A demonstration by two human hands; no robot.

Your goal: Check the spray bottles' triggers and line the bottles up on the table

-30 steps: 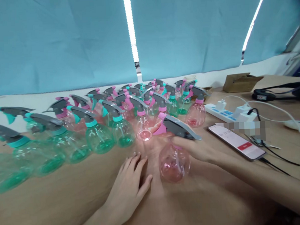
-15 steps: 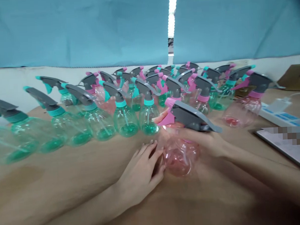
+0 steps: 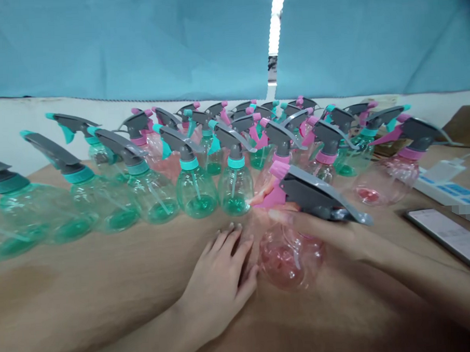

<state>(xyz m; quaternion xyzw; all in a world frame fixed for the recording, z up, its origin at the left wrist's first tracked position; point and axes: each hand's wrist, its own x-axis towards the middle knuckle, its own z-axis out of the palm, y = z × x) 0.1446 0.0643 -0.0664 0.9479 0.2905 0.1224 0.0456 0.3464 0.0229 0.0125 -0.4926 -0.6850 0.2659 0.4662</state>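
Observation:
My right hand [image 3: 319,227] is wrapped round the neck of a pink spray bottle [image 3: 283,259], just under its grey and pink trigger head [image 3: 309,191]. The bottle leans, its clear pink body toward me and its nozzle to the upper left. Just left of that body, my left hand [image 3: 222,278] lies palm down on the table, fingers spread, holding nothing. The thumb is close to the bottle; whether they touch I cannot tell. Beyond my hands stands a row of green spray bottles [image 3: 197,193] with turquoise collars.
More green and pink spray bottles crowd the back of the wooden table [image 3: 119,285]. At the right are a single pink spray bottle [image 3: 390,174], a white power strip [image 3: 449,185], a phone [image 3: 448,237] and a brown cardboard piece [image 3: 466,127]. A blue curtain [image 3: 155,44] hangs behind.
The held pink bottle and my right hand have shifted slightly right and down in the view. My left hand stays nearly in place, now a little farther from the bottle.

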